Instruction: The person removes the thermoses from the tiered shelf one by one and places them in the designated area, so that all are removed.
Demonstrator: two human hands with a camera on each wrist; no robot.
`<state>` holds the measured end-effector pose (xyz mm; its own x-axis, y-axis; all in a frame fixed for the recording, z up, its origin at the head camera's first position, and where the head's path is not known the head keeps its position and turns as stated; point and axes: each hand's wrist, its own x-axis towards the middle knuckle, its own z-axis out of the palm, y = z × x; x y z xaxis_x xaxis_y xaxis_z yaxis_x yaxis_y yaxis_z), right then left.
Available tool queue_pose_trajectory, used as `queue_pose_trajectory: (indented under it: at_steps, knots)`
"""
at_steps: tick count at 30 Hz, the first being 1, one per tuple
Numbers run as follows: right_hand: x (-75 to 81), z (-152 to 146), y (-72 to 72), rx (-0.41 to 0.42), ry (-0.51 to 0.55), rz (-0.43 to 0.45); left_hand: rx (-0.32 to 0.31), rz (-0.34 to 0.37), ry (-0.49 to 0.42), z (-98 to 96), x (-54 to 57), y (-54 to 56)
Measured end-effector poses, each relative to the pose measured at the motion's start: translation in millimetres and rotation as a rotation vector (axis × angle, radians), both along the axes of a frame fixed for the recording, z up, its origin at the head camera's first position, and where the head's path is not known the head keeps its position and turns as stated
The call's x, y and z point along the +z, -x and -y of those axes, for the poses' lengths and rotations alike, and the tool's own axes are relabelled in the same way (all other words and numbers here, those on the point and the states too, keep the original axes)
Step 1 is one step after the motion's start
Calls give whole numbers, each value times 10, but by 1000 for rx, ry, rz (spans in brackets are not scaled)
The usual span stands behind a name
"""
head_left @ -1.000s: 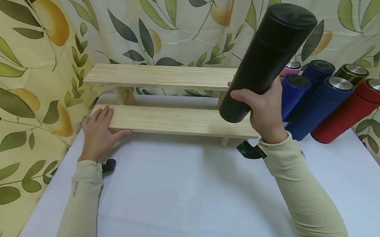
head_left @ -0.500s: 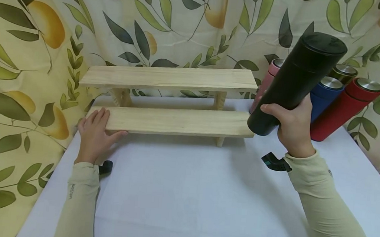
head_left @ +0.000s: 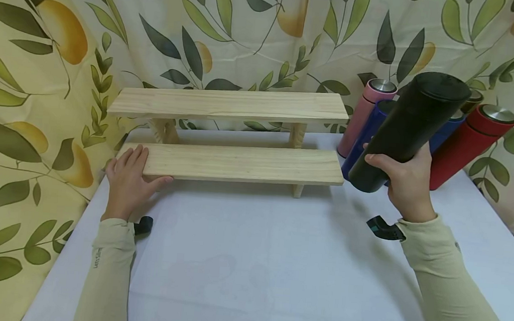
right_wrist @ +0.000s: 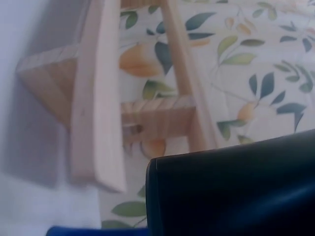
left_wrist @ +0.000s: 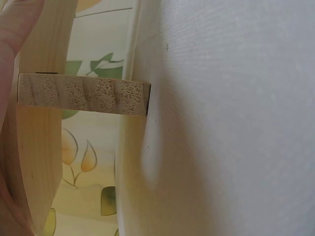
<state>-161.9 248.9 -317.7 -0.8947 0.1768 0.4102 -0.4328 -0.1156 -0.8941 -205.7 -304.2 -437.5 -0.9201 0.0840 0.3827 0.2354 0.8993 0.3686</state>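
My right hand (head_left: 411,185) grips a black thermos bottle (head_left: 406,134) round its lower part, right of a two-tier wooden shelf. The bottle is tilted, its lid leaning up and to the right, and its shadow falls on the cloth. Its bottom end looms dark in the right wrist view (right_wrist: 231,191). My left hand (head_left: 129,185) rests on the left end of the lower board (head_left: 243,163), fingers laid flat on top, thumb along the front edge. In the left wrist view a support leg (left_wrist: 83,94) of the shelf stands on the cloth below that board.
Behind the black bottle stand a pink bottle (head_left: 366,116), blue bottles (head_left: 368,131) and a red bottle (head_left: 468,147), partly hidden. The upper board (head_left: 229,104) runs along the back. A leaf-patterned curtain (head_left: 267,35) closes off the white-covered table (head_left: 231,259).
My right hand has carried the black thermos bottle to the right and lower, away from the shelf and in front of the other bottles. The left hand stays on the lower board.
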Motion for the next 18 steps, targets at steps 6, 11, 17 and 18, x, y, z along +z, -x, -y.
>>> queue_pose_trajectory:
  at_steps: [6, 11, 17, 18]
  knots:
    - [-137, -105, -11, -6, -29, 42, 1, 10, 0, 5, -9, -4]
    - [-262, -185, -7, -5, -50, 75, 2, 7, -1, 3, -7, -9]
    - [-418, -262, 21, -36, -64, 138, 3, -1, 4, -8, 11, -16]
    - [-441, -274, 23, -38, -60, 149, 2, -2, 3, -11, 14, -17]
